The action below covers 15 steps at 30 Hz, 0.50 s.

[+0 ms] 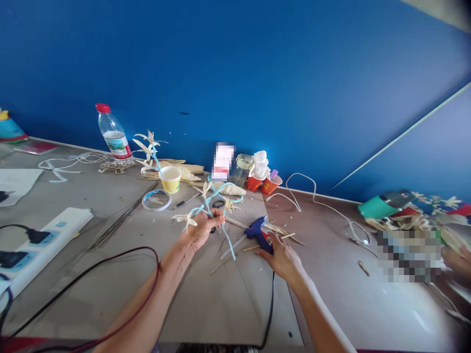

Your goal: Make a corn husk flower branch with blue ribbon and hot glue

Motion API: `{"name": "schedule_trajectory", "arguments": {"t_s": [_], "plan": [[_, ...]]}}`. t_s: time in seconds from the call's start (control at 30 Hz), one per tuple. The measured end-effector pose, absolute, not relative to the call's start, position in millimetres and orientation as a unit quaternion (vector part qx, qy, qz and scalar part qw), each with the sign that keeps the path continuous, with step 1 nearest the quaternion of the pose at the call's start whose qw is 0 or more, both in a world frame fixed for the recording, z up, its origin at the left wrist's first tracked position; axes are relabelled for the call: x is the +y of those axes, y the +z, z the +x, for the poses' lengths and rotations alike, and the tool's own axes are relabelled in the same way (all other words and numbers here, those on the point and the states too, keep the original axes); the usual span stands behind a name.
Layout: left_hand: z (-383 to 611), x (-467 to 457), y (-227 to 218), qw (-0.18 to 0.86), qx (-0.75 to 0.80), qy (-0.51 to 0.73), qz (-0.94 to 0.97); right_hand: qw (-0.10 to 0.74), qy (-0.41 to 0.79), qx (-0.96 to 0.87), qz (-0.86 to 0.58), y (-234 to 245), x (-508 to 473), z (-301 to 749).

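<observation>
My left hand [200, 229] is closed round a small branch of pale straw flowers [206, 202] on light-blue wrapped stems, held upright above the table. Just to its right, my right hand [282, 256] grips the handle of a blue hot glue gun [257, 230], whose nozzle points left toward the stems. The gun's black cord [271, 304] runs down to the table's near edge. Loose straw strips lie around the gun.
A yellow cup [170, 178], a tape roll [156, 200], a water bottle [114, 133], another flower stem [149, 147] and orange cups [265, 182] stand behind. A white power strip [44, 242] lies at left with thin wires [117, 223] beside it. Another person's hand [458, 260] shows at right.
</observation>
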<state>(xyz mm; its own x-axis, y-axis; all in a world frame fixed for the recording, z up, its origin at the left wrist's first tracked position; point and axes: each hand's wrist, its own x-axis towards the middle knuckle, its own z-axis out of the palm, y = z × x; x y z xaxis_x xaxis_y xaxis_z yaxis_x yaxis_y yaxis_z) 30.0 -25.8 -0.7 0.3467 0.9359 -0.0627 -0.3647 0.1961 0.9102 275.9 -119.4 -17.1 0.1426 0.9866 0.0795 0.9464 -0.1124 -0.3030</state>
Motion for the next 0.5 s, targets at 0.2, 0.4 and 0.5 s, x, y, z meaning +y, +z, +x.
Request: {"name": "schedule_trajectory", "arguments": {"t_s": [0.2, 0.4, 0.5], "plan": [[28.1, -27.5, 3.1, 0.668, 0.349, 0.437, 0.491, 0.303, -0.016, -0.678, -0.669, 14.5, -118.7, 251.2], [28.7, -32.6, 10.3, 0.648, 0.352, 0.437, 0.516, 0.428, -0.128, -0.734, -0.511, 54.6, -103.4, 185.1], [29.7, -33.1, 10.6, 0.65, 0.341, 0.444, 0.514, 0.426, -0.178, -0.722, -0.516, 56.9, -90.1, 167.6]]}}
